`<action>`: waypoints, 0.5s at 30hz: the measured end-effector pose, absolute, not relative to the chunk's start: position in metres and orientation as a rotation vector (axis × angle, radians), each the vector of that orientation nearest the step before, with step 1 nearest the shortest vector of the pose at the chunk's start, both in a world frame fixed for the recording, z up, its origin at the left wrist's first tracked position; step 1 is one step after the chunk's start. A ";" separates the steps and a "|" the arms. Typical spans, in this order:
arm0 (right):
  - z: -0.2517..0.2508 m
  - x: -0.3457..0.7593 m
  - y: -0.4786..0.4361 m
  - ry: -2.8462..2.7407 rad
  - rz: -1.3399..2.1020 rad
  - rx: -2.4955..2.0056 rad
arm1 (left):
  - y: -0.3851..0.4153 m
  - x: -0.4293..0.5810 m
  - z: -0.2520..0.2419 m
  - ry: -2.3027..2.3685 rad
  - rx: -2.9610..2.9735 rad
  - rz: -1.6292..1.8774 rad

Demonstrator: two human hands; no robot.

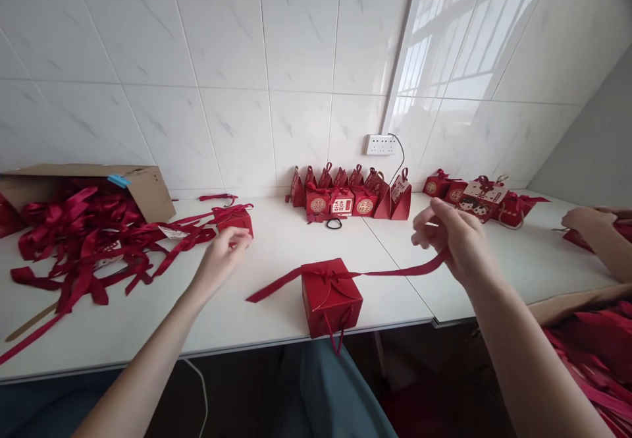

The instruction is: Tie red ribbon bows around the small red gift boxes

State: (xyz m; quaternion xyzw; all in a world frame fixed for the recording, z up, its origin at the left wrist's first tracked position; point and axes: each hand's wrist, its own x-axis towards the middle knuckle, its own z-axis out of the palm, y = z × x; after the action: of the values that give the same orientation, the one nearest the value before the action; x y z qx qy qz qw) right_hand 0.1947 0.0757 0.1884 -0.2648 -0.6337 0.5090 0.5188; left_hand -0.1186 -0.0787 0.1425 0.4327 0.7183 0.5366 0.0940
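Hands well apart. Left hand [228, 247]: loosely curled, fingers slack, by the small box [241, 218]. Red box [326, 301] at table [276, 240] front edge, cord handle [338, 351] toward wearer. Ribbon [390, 272] on lid, long axis left-right. Right hand [451, 237]: fingers closed round ribbon's right end.

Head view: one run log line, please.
right hand: holding red ribbon; left hand: apart from it; red gift box: at table edge

Ribbon [405, 271]: satiny cloth. Box [332, 301]: smooth card. Carton [151, 194]: matt cardboard. Wall tiles [444, 62]: glossy.
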 end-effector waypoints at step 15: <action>0.130 0.154 0.046 -2.547 0.867 -0.994 | -0.078 -0.046 0.133 1.874 1.578 0.744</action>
State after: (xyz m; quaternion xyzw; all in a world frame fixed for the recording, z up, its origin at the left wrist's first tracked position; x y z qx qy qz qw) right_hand 0.1541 0.0458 0.1304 -0.3434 -0.8798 0.2994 0.1360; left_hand -0.0457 -0.0781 0.1331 0.5905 0.7011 0.2784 0.2867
